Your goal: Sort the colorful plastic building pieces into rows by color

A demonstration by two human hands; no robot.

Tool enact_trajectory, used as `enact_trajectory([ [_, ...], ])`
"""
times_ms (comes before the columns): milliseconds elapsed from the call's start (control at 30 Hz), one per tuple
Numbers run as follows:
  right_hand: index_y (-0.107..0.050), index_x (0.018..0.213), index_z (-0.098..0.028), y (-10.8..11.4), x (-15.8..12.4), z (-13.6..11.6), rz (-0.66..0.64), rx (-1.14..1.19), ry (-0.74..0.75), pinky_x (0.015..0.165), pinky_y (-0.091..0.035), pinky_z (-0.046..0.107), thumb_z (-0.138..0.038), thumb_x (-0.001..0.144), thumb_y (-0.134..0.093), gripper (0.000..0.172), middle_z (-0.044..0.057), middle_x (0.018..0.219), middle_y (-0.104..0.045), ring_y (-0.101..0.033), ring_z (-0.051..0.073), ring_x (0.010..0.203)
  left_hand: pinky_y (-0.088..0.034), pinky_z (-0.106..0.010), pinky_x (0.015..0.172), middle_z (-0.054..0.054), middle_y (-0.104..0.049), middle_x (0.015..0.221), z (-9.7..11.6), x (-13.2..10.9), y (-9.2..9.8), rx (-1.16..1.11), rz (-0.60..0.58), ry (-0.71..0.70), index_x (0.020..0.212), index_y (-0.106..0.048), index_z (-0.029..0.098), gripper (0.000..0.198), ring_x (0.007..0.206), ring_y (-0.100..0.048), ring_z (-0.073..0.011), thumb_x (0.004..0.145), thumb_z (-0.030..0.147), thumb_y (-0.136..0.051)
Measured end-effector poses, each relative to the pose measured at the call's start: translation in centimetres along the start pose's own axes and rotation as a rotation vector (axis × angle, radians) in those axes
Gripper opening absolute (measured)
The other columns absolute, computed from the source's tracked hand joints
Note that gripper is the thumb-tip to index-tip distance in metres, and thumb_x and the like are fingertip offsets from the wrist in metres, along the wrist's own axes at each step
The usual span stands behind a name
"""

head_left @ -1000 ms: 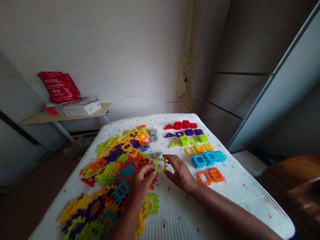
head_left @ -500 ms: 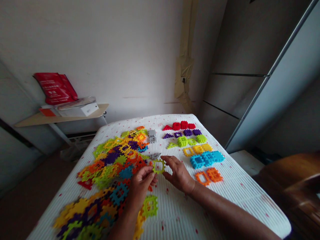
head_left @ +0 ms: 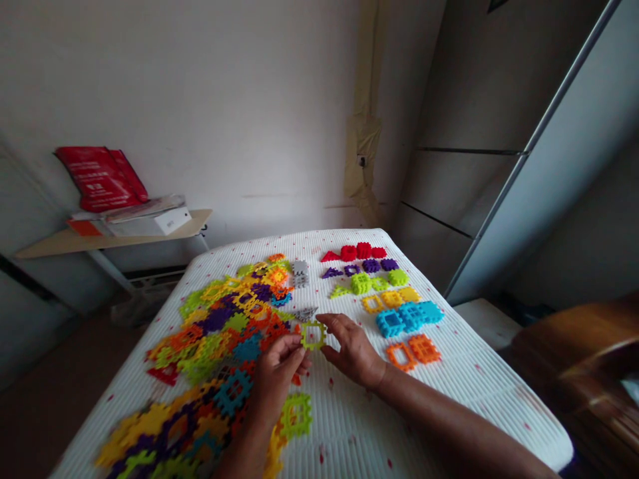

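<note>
**Both hands on one tile:** a person's left hand (head_left: pixel 278 374) and right hand (head_left: pixel 352 350) pinch a lime-green open-square plastic tile (head_left: pixel 313 334) between thumb and fingertips, one hand on each side. They hold it low over a white ribbed cover (head_left: pixel 449 392) flecked with red, at the near edge of a loose heap of multicoloured plastic tiles (head_left: pixel 219 319).

The grip is as it was half a second ago. Hands and tile sit only slightly further left and lower in the view, and the rest of the scene has shifted with them.

To the right, well apart from the heap, lie sorted rows:
- red pieces (head_left: pixel 357 253), farthest back
- purple pieces (head_left: pixel 367 267)
- green pieces (head_left: pixel 372 283)
- yellow pieces (head_left: pixel 392 299)
- blue pieces (head_left: pixel 407 317)
- two orange pieces (head_left: pixel 414 351), nearest

A grey triangular tile (head_left: pixel 305 313) lies just beyond the held one, with more grey tiles (head_left: pixel 299 271) farther back. The left hand and forearm cover part of the heap, and a second lime-green frame tile (head_left: pixel 295 416) shows beside the wrist. A red bag (head_left: pixel 100 176) and a white box (head_left: pixel 167 221) sit on a shelf (head_left: pixel 50 241) by the wall.
</note>
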State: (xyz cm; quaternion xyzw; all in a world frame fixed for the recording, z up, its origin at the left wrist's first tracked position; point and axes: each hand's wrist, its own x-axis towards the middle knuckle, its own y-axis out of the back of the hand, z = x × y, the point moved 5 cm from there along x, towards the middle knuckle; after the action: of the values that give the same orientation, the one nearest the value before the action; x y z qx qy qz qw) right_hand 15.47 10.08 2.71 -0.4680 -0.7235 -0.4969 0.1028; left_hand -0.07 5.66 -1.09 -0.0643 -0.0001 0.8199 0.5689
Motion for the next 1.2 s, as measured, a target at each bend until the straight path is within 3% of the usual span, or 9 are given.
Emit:
enact_trajectory([
  [367,-0.042,0.128,-0.022,0.0,0.2,-0.6,-0.017,-0.010,-0.001,0.084,-0.050,0.038,-0.010,0.073,-0.059,0.058,0.012,0.113,-0.060,-0.057,0.023,0.102,-0.048,-0.024,0.047,0.001,-0.064,0.059,1.0,-0.7,-0.2,0.003,0.049,-0.029,0.081,-0.060,0.015,0.031,0.048,-0.060,-0.0135,0.059,0.035,-0.069],
  [500,-0.043,0.129,-0.022,1.6,1.1,-0.3,-0.085,-0.051,0.074,0.087,-0.048,0.038,-0.014,0.075,-0.061,0.057,0.012,0.116,-0.059,-0.056,0.022,0.106,-0.048,-0.024,0.047,0.000,-0.064,0.058,1.0,-0.6,0.0,0.005,0.043,0.002,0.078,-0.060,0.015,0.033,0.048,-0.060,-0.0143,0.055,0.037,-0.071],
  [600,-0.050,0.124,-0.023,5.9,3.0,2.7,-0.081,-0.231,0.013,0.087,-0.047,0.039,-0.018,0.078,-0.059,0.046,0.008,0.113,-0.061,-0.057,0.022,0.103,-0.049,-0.025,0.048,0.000,-0.065,0.059,1.0,-0.4,0.3,0.001,0.055,0.013,0.078,-0.060,0.016,0.034,0.050,-0.061,-0.0146,0.054,0.037,-0.072],
  [667,-0.054,0.121,-0.021,9.5,4.3,6.2,-0.075,-0.487,-0.210,0.085,-0.047,0.036,-0.014,0.079,-0.056,0.042,0.009,0.109,-0.063,-0.059,0.022,0.099,-0.049,-0.025,0.049,0.000,-0.065,0.059,1.1,-0.4,0.5,-0.002,0.071,0.007,0.079,-0.060,0.015,0.035,0.050,-0.060,-0.0143,0.055,0.037,-0.072],
  [767,-0.057,0.121,-0.020,12.5,5.5,11.2,-0.320,-0.751,-0.425,0.081,-0.046,0.031,-0.015,0.079,-0.057,0.043,0.011,0.106,-0.063,-0.061,0.022,0.095,-0.050,-0.025,0.049,0.000,-0.065,0.058,1.1,-0.4,0.6,-0.004,0.072,0.007,0.082,-0.060,0.015,0.035,0.051,-0.061,-0.0147,0.056,0.036,-0.071],
  [933,-0.062,0.118,-0.021,12.3,5.5,15.7,-0.533,-0.774,-0.413,0.080,-0.045,0.028,-0.013,0.070,-0.065,0.048,0.011,0.111,-0.063,-0.060,0.023,0.098,-0.050,-0.025,0.048,-0.001,-0.066,0.058,1.0,-0.3,0.7,0.014,0.063,0.027,0.080,-0.060,0.015,0.036,0.051,-0.062,-0.0155,0.055,0.038,-0.072],
  [1200,-0.060,0.121,-0.022,10.7,5.3,18.9,-0.677,-0.796,-0.378,0.078,-0.046,0.030,-0.025,0.069,-0.070,0.053,0.011,0.114,-0.062,-0.059,0.026,0.097,-0.051,-0.024,0.049,0.000,-0.066,0.059,0.8,-0.2,0.7,0.025,0.064,0.033,0.079,-0.060,0.016,0.035,0.052,-0.062,-0.0152,0.055,0.037,-0.072],
])
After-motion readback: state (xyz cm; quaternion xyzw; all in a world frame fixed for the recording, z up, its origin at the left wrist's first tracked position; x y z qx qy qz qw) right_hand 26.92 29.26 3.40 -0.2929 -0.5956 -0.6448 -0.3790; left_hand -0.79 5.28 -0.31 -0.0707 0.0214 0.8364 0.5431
